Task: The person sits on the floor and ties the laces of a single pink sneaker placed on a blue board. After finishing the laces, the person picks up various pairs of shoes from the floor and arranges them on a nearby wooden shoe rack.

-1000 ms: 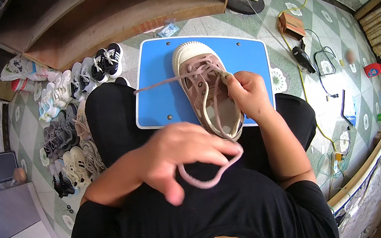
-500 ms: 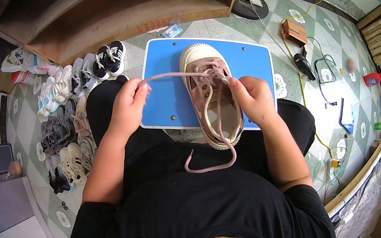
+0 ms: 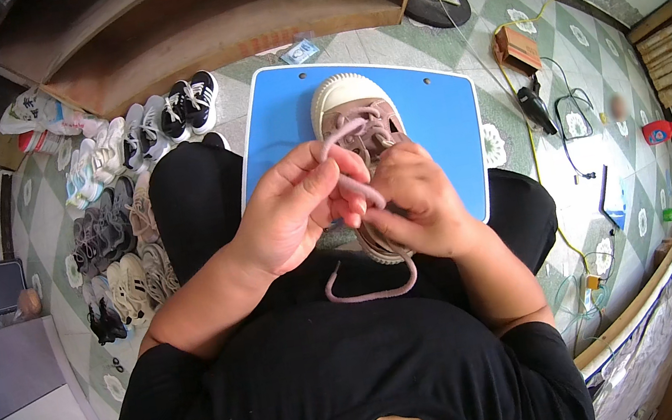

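Looking down from the head view, rows of small shoes [image 3: 107,237] lay on the tiled floor off the blue board's [image 3: 445,118] left edge, a wooden shelf [image 3: 218,18] stood beyond its far edge, and cables with a charger [image 3: 544,111] sprawled past its right edge. The pink shoe [image 3: 356,114] rested near the middle of the board, toe towards the far edge; both hands hid its heel half. The left hand [image 3: 288,213] had its fingers curled nearly shut, pinching the pink lace [image 3: 354,185] between thumb and forefinger. The right hand [image 3: 415,206] was likewise curled close, fingertips meeting the lace just beside the left thumb. A slack loop of lace hung below the hands, over the black-clad lap.
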### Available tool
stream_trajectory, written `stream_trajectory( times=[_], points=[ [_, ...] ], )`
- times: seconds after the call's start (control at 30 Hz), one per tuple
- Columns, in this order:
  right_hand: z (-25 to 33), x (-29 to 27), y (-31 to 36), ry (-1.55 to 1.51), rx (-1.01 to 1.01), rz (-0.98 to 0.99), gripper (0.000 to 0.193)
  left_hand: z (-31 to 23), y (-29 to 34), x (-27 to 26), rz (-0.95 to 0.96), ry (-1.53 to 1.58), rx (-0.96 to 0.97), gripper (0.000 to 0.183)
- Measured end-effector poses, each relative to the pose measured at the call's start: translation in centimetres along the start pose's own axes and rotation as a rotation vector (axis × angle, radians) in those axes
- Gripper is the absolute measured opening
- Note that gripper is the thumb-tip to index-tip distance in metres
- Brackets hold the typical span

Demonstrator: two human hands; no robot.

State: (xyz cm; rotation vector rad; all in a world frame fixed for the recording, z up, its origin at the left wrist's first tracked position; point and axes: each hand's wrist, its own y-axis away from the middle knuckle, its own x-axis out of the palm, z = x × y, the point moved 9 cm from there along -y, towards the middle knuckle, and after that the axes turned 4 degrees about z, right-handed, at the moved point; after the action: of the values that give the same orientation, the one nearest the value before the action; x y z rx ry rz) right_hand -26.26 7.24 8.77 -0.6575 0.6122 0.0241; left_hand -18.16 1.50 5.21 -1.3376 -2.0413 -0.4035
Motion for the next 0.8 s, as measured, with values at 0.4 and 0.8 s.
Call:
stream_trajectory(
  times=[0.4,0.8],
  points=[
    [-3.3,-2.4,1.5,-0.452,0.231,-0.259,0.024,1.0,0.2,-2.9,-0.141,-0.62,-0.015,0.004],
    [-7.8,-2.7,3.3,-0.45,0.476,-0.406,0.014,-1.8,-0.2,-6.2,-0.388,-0.458,0.247,0.01]
  ],
)
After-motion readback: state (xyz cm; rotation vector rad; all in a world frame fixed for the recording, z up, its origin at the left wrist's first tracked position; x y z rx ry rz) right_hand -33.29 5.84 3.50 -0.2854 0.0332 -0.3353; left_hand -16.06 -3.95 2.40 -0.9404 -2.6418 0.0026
